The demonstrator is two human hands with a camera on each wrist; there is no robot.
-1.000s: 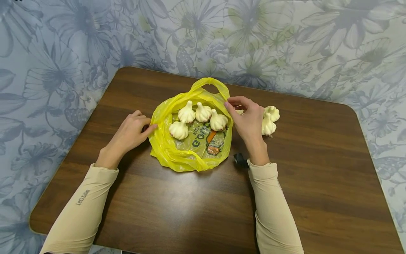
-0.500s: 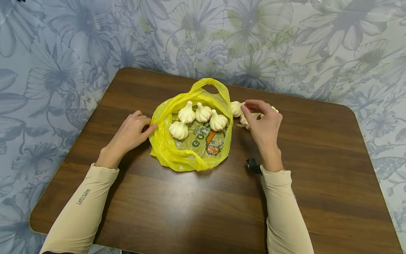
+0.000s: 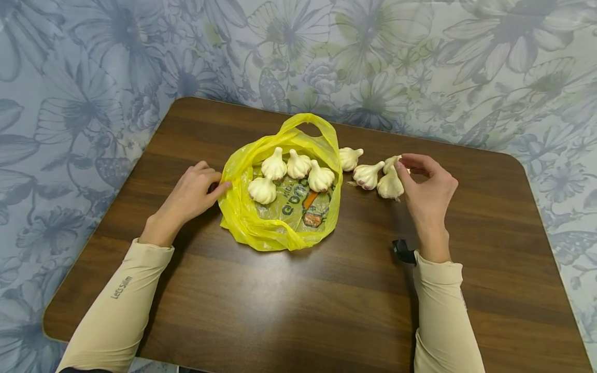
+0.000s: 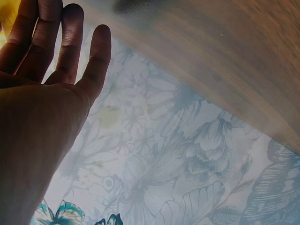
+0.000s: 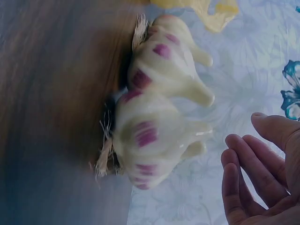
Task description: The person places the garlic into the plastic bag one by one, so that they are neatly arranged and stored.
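Observation:
A yellow plastic bag stands spread open on the table, several white garlic bulbs lying inside. At its left rim is my left hand, thumb over the edge and pinching the plastic; in the left wrist view its other fingers stretch out fairly straight. Right of the bag, more garlic bulbs lie close together. My right hand hovers at the rightmost bulb, fingertips by its stem. In the right wrist view, that hand holds nothing, thumb and fingers slightly apart beside the purple-marked bulbs.
The brown wooden table runs back to a wall with floral wallpaper. The bag's handle loop sticks up at the back. A small black device sits on my right wrist.
My right hand has left the bag's right rim and moved rightward to the loose garlic bulbs, uncovering several of them. My left hand and the bag have stayed put.

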